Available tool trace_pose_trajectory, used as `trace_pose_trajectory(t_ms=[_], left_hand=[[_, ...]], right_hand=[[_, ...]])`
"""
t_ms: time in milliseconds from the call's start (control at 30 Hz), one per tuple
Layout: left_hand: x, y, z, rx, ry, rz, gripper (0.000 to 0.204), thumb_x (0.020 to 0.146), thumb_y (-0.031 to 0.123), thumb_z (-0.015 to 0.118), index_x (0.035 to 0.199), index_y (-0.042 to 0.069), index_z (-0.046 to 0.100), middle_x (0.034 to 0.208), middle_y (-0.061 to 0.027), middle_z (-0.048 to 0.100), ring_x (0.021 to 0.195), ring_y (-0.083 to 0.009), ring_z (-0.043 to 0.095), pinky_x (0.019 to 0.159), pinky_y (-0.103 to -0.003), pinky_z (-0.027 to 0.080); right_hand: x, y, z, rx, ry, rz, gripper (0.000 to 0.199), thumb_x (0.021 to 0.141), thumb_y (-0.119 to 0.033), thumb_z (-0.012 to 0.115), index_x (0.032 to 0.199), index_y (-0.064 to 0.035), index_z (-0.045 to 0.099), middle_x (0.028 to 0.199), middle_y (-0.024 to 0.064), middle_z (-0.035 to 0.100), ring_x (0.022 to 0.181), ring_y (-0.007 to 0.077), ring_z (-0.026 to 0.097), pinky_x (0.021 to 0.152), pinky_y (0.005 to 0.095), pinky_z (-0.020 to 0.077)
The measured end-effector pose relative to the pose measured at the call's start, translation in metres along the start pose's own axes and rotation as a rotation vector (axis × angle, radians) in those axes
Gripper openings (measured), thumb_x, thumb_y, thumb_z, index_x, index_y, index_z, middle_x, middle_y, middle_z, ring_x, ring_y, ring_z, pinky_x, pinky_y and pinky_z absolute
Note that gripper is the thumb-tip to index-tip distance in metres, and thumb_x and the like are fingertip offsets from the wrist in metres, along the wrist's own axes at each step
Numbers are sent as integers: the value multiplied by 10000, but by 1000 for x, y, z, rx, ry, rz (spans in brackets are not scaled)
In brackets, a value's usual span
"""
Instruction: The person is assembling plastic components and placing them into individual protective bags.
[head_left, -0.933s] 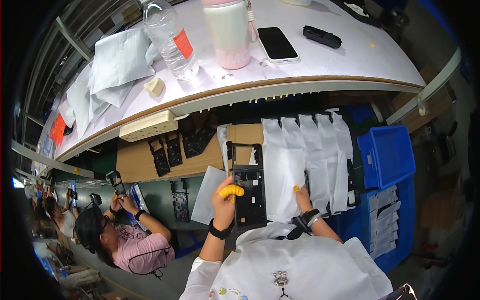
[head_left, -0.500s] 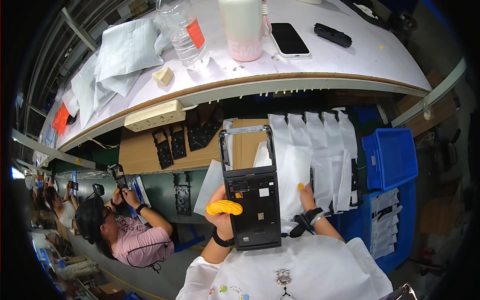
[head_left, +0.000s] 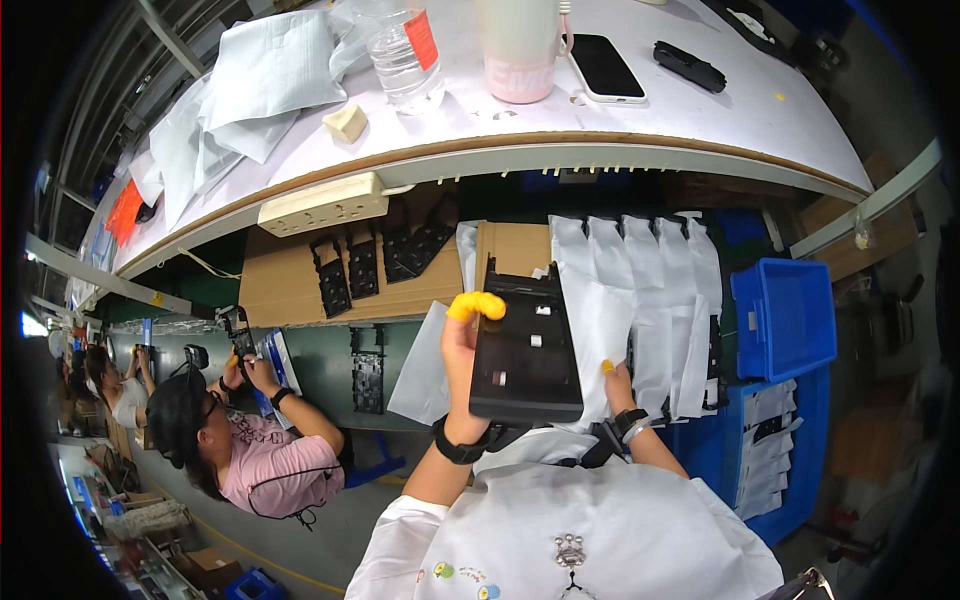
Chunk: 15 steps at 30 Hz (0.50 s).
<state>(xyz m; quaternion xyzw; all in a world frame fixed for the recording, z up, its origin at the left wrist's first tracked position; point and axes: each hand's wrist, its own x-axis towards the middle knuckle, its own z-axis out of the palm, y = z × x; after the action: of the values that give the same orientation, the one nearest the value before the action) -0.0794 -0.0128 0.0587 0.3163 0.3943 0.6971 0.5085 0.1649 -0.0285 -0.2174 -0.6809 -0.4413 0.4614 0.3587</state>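
Black frame tips over in the left hand!

And there it goes: the black frame [head_left: 530, 360], face-on a moment ago, now tilts, its open end foreshortened. The left hand [head_left: 462, 360] grips its left edge, yellow-covered digit on top. The frame hangs between both hands, beside the white pouch [head_left: 600, 300]. The right hand [head_left: 620, 388] stays at that pouch; whether it's pinching, I can't tell.

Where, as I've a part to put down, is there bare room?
White upper shelf: right of the phone, in front of the black device. Green bench: left of the lone black frame. Crowded: white pouches by the right hand.
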Motion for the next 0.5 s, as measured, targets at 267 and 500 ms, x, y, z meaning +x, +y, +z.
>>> trace_pose_trajectory(t_ms=[267, 500], left_hand=[[14, -6, 7, -72, 30, -67, 337, 686, 13, 573, 997, 78, 458, 963, -25, 491, 889, -102, 505, 814, -228, 410], [12, -17, -16, -64, -97, 50, 321, 724, -34, 555, 1016, 53, 455, 958, -32, 510, 879, -116, 523, 791, -216, 417]], right_hand=[[-4, -20, 3, -38, -45, 59, 322, 837, -144, 414, 1093, 46, 459, 1006, 190, 546, 929, 267, 512, 804, 309, 380], [-4, -20, 6, 49, -91, 42, 363, 832, -119, 400, 1150, 55, 434, 1056, 158, 538, 949, 237, 502, 827, 291, 369]])
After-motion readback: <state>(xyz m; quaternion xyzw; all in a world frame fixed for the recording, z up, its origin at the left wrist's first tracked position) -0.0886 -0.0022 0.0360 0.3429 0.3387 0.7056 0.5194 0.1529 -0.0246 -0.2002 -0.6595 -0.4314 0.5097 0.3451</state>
